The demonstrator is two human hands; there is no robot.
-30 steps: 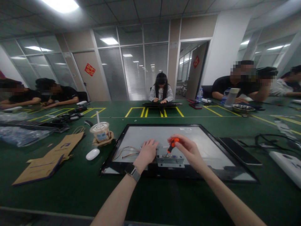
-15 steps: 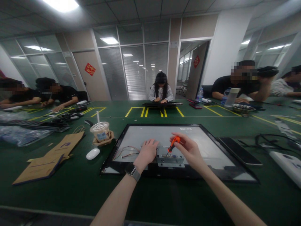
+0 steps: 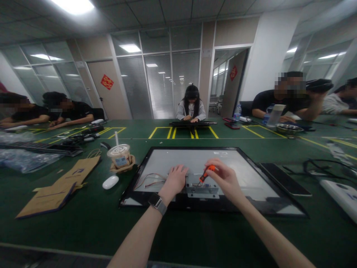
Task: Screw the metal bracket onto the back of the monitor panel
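Screwdriver gripped in right hand, left hand spread flat on panel — cup with straw

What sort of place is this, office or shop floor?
Probably an office room turned electronics workbench: glass partitions with blinds, a long green table marked with yellow bays, and an opened monitor panel worked with a screwdriver in the right hand.

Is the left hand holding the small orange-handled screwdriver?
No, the right hand grips the small orange-handled screwdriver, while the left hand lies on the grey monitor back panel.
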